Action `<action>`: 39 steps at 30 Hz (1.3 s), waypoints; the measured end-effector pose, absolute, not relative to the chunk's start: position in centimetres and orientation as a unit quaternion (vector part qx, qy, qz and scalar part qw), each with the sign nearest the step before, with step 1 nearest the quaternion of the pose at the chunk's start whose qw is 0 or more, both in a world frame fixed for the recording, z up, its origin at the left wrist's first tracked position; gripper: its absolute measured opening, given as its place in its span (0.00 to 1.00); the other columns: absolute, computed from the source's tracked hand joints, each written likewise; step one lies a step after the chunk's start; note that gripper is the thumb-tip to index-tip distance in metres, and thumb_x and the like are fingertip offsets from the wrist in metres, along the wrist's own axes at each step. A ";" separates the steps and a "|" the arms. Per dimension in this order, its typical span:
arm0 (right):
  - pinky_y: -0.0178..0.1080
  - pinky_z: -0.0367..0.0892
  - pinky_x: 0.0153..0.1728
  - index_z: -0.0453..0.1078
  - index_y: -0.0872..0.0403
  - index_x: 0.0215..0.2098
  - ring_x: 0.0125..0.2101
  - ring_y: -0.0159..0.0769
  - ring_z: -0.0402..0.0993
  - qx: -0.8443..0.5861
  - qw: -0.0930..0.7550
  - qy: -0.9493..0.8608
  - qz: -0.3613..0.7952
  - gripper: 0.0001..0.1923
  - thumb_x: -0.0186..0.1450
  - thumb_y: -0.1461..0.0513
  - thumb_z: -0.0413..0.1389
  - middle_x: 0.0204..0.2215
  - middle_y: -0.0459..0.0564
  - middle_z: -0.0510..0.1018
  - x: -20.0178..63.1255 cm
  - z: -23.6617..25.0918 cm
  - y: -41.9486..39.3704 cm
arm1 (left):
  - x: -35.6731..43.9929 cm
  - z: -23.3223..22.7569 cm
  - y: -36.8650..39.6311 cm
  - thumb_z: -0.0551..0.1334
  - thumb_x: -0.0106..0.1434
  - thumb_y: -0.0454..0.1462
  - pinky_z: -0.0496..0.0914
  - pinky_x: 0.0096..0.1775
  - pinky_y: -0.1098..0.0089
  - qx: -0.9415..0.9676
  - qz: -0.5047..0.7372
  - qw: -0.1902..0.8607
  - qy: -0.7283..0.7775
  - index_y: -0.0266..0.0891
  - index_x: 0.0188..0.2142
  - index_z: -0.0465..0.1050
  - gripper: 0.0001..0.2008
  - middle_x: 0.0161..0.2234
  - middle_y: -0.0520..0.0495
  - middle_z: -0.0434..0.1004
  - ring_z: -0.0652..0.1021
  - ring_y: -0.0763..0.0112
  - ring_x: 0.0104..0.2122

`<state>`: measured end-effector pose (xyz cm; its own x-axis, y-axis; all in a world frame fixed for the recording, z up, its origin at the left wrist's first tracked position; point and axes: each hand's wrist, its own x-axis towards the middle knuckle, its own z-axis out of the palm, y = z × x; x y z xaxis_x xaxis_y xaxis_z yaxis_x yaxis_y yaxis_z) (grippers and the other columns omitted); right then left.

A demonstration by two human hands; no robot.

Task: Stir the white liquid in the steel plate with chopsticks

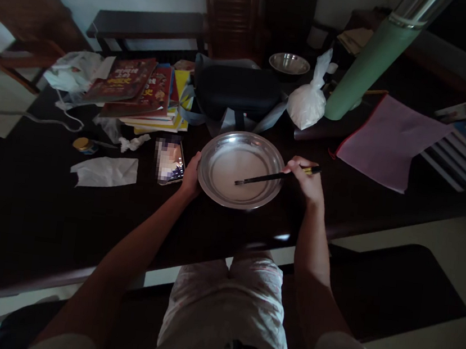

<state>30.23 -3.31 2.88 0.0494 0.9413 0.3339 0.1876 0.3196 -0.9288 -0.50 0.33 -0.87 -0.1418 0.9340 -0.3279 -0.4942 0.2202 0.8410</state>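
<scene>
In the head view, a round metal basin point(238, 203) sits on the dark table, with a pale, whitish layer point(232, 166) across its bottom. I cannot tell if that layer is liquid or powder. My left hand point(191, 176) grips the basin's left rim. Black chopsticks with yellowish ends point(263, 177) are held in my right hand point(306, 182) at the basin's right edge. They slant down to the left, their tips at the pale contents. A phone point(170, 160) lies just left of my left hand.
Behind the basin stands a black bag point(239, 90). A tied bag of white powder point(307, 105) and a tall green bottle point(367, 69) are at back right, beside a pink mesh pouch point(390, 143). Stacked books point(141, 92), a small jar point(85, 145) and paper point(106, 172) lie left.
</scene>
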 end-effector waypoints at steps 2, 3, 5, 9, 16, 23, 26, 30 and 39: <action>0.42 0.73 0.37 0.79 0.48 0.24 0.31 0.38 0.80 -0.464 0.537 -0.616 0.342 0.25 0.63 0.38 0.65 0.25 0.46 0.83 30.1 2.8 -3.2 | -0.4 -0.9 0.4 0.69 0.63 0.51 0.79 0.49 0.62 0.225 0.582 0.616 0.481 0.41 0.35 0.81 0.16 0.33 0.48 0.86 0.85 0.58 0.42; 0.42 0.73 0.38 0.79 0.47 0.24 0.31 0.38 0.80 -0.467 0.541 -0.615 0.334 0.24 0.63 0.38 0.65 0.26 0.45 0.83 30.1 2.8 -3.2 | -0.4 -0.9 0.4 0.69 0.63 0.51 0.79 0.49 0.62 0.223 0.582 0.617 0.481 0.41 0.35 0.81 0.15 0.33 0.48 0.87 0.85 0.58 0.42; 0.41 0.73 0.37 0.78 0.48 0.24 0.29 0.37 0.79 -0.481 0.561 -0.595 0.316 0.24 0.64 0.39 0.65 0.24 0.45 0.82 30.2 2.8 -3.2 | -0.4 -0.8 0.3 0.68 0.65 0.49 0.79 0.49 0.62 0.221 0.582 0.618 0.481 0.41 0.34 0.82 0.14 0.33 0.48 0.87 0.85 0.57 0.43; 0.41 0.74 0.36 0.76 0.48 0.22 0.28 0.37 0.79 -0.490 0.562 -0.579 0.329 0.26 0.64 0.38 0.63 0.22 0.44 0.80 30.4 2.9 -3.4 | -0.5 -0.9 0.3 0.69 0.63 0.49 0.79 0.50 0.61 0.226 0.582 0.612 0.485 0.41 0.34 0.81 0.14 0.34 0.45 0.87 0.85 0.53 0.46; 0.42 0.73 0.37 0.77 0.48 0.23 0.30 0.37 0.79 -0.492 0.552 -0.589 0.326 0.26 0.62 0.37 0.64 0.24 0.45 0.82 30.0 3.1 -3.4 | -0.7 -1.4 0.4 0.71 0.60 0.52 0.78 0.52 0.59 0.237 0.581 0.614 0.480 0.41 0.35 0.81 0.17 0.36 0.45 0.87 0.84 0.53 0.48; 0.43 0.74 0.38 0.78 0.47 0.23 0.30 0.38 0.80 -0.478 0.530 -0.609 0.346 0.27 0.61 0.36 0.64 0.24 0.45 0.82 29.9 3.3 -3.5 | -0.5 -1.2 0.4 0.70 0.61 0.50 0.78 0.52 0.61 0.228 0.589 0.608 0.481 0.41 0.34 0.80 0.15 0.35 0.46 0.87 0.84 0.55 0.47; 0.43 0.74 0.39 0.77 0.47 0.24 0.31 0.39 0.80 -0.493 0.540 -0.600 0.325 0.27 0.61 0.35 0.63 0.25 0.45 0.82 29.9 3.2 -3.4 | -0.4 -1.0 0.3 0.70 0.61 0.51 0.78 0.52 0.61 0.236 0.588 0.606 0.480 0.41 0.34 0.80 0.16 0.37 0.45 0.87 0.85 0.55 0.47; 0.43 0.73 0.36 0.74 0.47 0.21 0.28 0.38 0.79 -0.512 0.561 -0.567 0.319 0.30 0.61 0.33 0.62 0.21 0.44 0.78 30.2 3.2 -3.4 | -0.5 -1.1 0.4 0.70 0.61 0.52 0.79 0.51 0.61 0.241 0.583 0.600 0.493 0.42 0.36 0.80 0.17 0.35 0.47 0.86 0.85 0.56 0.46; 0.42 0.72 0.37 0.76 0.47 0.22 0.29 0.37 0.78 -0.498 0.564 -0.578 0.315 0.28 0.62 0.35 0.64 0.23 0.45 0.81 30.1 3.3 -3.4 | -0.3 -0.7 0.3 0.69 0.64 0.50 0.80 0.50 0.61 0.230 0.583 0.607 0.489 0.42 0.35 0.81 0.14 0.34 0.47 0.87 0.85 0.55 0.45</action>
<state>30.12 -3.40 3.25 0.1339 0.9314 0.3384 0.2205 0.3049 -0.9265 -0.31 0.26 -0.70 -0.1579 0.9319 -0.3266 -0.4823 0.2158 0.8490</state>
